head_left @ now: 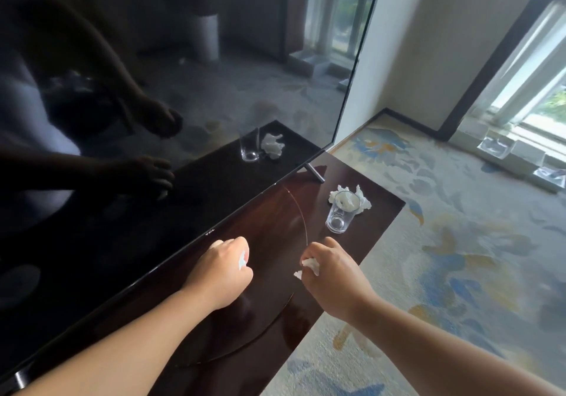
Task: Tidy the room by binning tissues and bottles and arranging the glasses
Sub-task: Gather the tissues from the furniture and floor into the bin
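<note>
Both bare forearms reach out over a dark, glossy reddish-brown wooden TV cabinet (269,273) that runs along the foot of a large black flat-screen television (153,120). The left hand (225,268) is curled into a loose fist just in front of the screen's lower edge, and a small scrap of white tissue (243,259) shows between its thumb and bent fingers, so it is closed around that scrap. The right hand (329,268) is likewise curled, knuckles up, gripping a crumpled wad of white tissue paper (310,264) whose ragged ends poke out on the side toward the left hand. The two hands are near each other but apart, both low over the cabinet top (whether they touch the wood cannot be told).

Farther along the cabinet, beyond the right hand, a clear, short drinking glass (341,212) stands upright near the cabinet's far corner. Just behind it, touching or nearly so, lies another crumpled white tissue (363,198), partly seen through the glass. The television's slim metal foot (315,173) rests on the wood between the screen and the glass. The dark screen mirrors the arms, the glass and the tissue. To the right of the cabinet spreads a pale carpet with blue and ochre patches (444,258), with a bright window (533,89) beyond.
</note>
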